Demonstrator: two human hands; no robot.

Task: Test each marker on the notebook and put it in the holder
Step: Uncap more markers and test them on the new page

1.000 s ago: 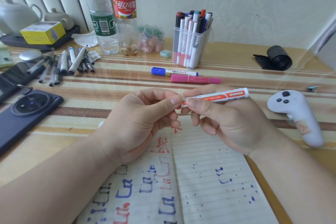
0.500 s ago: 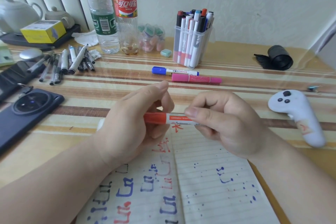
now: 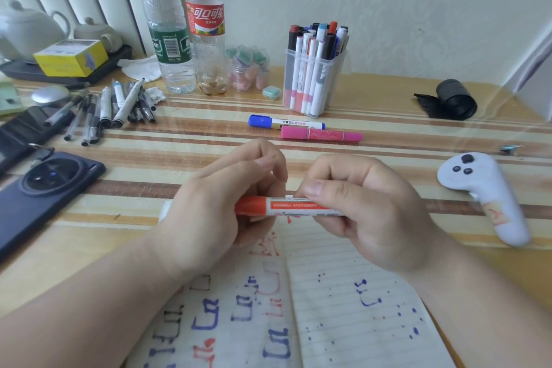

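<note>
Over the open notebook (image 3: 343,323) the left hand (image 3: 215,206) curled round the cap end of the red marker (image 3: 292,205) while the right hand (image 3: 367,212) pinched its barrel — capping, it seemed, was in hand — and next would likely want a firm push, then a reach to the clear holder (image 3: 336,84).

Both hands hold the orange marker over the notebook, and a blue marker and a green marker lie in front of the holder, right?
Almost. In the head view, a pink marker, not a green one, lies by the blue marker. The left hand and right hand do hold the orange marker over the notebook.
</note>
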